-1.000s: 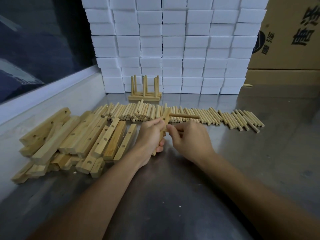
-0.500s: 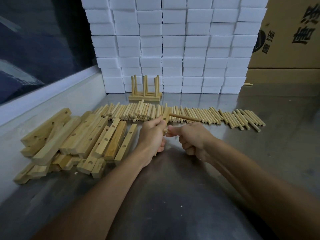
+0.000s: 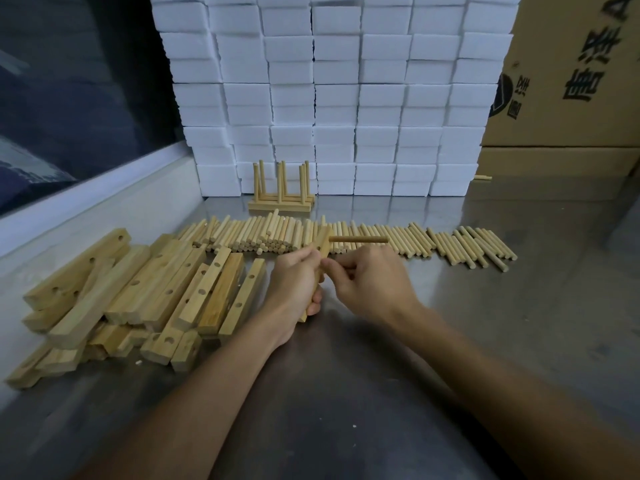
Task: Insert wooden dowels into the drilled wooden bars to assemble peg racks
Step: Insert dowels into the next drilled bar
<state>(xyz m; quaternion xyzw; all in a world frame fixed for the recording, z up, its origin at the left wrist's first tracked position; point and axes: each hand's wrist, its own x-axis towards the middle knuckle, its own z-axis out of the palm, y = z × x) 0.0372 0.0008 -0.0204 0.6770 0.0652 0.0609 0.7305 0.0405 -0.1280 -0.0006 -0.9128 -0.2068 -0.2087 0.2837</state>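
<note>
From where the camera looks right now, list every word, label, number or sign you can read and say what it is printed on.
Cardboard carton at the right: large black Chinese characters, printed sideways and cut off by the frame edge; not readable with confidence.
Same carton: a round black logo with small characters beside it, too blurred to read.
White foam blocks, wooden bars, dowels: no text.

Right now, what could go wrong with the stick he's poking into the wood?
The left hand holds the bar in the air, so it might twist and the dowel in the right hand could miss its hole. The peg already sticking out sideways might get knocked loose. A hand could also bump the loose dowels and roll them away.
</note>
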